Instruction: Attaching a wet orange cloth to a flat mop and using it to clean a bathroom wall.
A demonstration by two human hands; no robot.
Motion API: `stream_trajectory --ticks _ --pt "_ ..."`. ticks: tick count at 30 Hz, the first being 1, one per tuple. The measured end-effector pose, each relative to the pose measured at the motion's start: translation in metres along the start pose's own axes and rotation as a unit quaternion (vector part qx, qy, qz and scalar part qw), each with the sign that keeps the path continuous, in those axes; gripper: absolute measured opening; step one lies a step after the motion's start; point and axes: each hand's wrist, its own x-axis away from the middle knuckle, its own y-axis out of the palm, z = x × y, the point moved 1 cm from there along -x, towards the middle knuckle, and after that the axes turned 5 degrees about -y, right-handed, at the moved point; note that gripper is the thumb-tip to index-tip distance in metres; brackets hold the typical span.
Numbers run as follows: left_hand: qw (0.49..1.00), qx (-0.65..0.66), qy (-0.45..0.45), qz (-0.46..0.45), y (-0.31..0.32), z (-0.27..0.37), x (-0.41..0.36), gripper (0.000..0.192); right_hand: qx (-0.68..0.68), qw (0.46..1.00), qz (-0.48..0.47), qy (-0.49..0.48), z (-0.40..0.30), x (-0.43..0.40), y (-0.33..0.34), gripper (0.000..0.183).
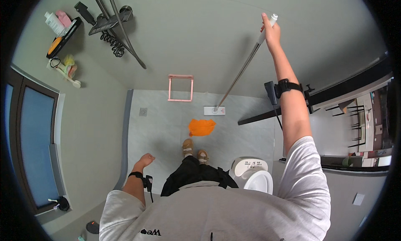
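In my right hand (pixel 272 34) is the white grip of a flat mop, held up near the wall at the right. Its thin metal pole (pixel 240 72) slants down to the left. The white flat mop head (pixel 221 110) rests on the floor close to the wall's foot. Just nearer to me lies a flat orange piece (pixel 202 127), a cloth or a bag. My left hand (pixel 146 160) hangs low at my left side, fingers curled, with nothing visible in it. A camera device is strapped to each forearm.
A pink rectangular frame (pixel 169 89) stands by the far wall. A floor drain (pixel 143 112) lies left of it. Shower fittings (pixel 108 23) and a shelf with bottles (pixel 64 37) are on the walls. A white toilet (pixel 249 166) stands at my right, below a black-framed doorway edge (pixel 260 116).
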Motion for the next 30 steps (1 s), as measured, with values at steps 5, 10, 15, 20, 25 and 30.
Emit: stream_trajectory --ticks 5,10,15,20,25,30 --pt "0.998 -0.051 0.011 0.043 0.000 -0.005 -0.004 0.046 0.236 0.971 -0.014 0.023 0.056 -0.036 0.011 0.066" --pt "0.998 -0.001 0.028 0.056 0.000 0.001 0.009 0.046 0.336 0.938 -0.039 0.071 0.070 -0.018 0.034 0.077" --pt "0.999 0.005 -0.001 0.046 0.001 -0.019 0.002 0.046 0.447 0.884 -0.086 0.106 0.071 -0.020 0.045 0.065" --pt "0.999 0.010 -0.014 0.043 0.010 -0.036 -0.007 0.045 0.401 0.877 -0.211 0.162 0.093 0.000 0.064 0.049" --pt "0.998 0.056 0.011 0.032 0.015 -0.043 -0.024 0.044 0.387 0.912 -0.130 0.037 0.117 0.003 0.077 0.036" --pt "0.998 0.034 -0.012 0.042 0.019 -0.036 -0.013 0.046 0.357 0.932 -0.062 0.017 0.129 0.018 0.103 0.032"
